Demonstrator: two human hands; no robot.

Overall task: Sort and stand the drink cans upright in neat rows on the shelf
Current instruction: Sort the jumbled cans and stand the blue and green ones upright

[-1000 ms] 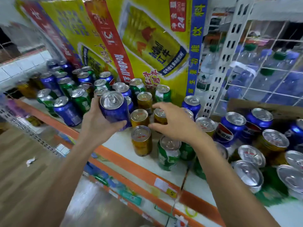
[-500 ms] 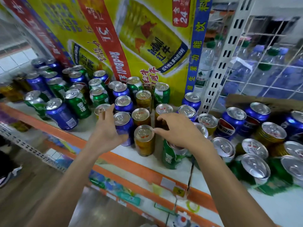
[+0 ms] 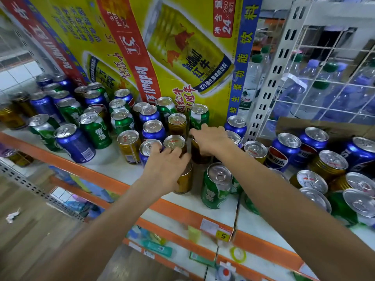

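The shelf [image 3: 178,205] carries a crowd of blue, green and gold cans standing in front of a yellow box [image 3: 182,57]. The right hand [image 3: 211,140] reaches in from above, its fingers [image 3: 195,132] curled down over the top of a dark can [image 3: 199,157] in the middle of the shelf, grasping it by the rim. The left hand [image 3: 166,169] lies just beside it, palm over the top of a gold can [image 3: 184,181] near the shelf's front edge. Its bent fingertips reach the lid of a blue can [image 3: 149,149] and the next gold lid [image 3: 174,141] behind; I cannot tell whether it grasps anything. A green can [image 3: 216,187] stands upright right of the gold can, near the front edge. To the far right more cans [image 3: 324,165] of mixed colours crowd together unsorted. To the left, blue and green cans [image 3: 85,130] stand in loose rows. Behind a wire grid [image 3: 324,57], water bottles [image 3: 294,92] show.
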